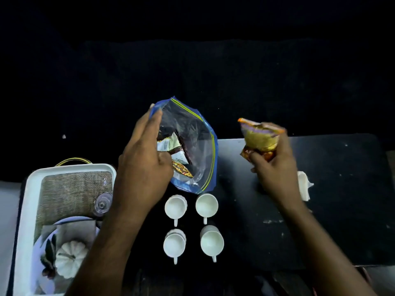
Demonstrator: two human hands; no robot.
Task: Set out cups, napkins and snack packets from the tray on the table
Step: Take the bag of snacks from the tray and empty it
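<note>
The left hand (143, 165) grips the rim of a clear blue-edged zip bag (193, 146) of snack packets above four white handled cups (193, 226) mid-table. The right hand (274, 167) clutches a yellow-orange snack packet (259, 138) over the black table (342, 199), beside a white napkin (304, 185). A white tray (27, 210) sits at the left edge.

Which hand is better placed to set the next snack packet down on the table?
Right. The right hand already holds a snack packet above bare table, right of the four cups. The left hand is busy holding the zip bag open.
</note>
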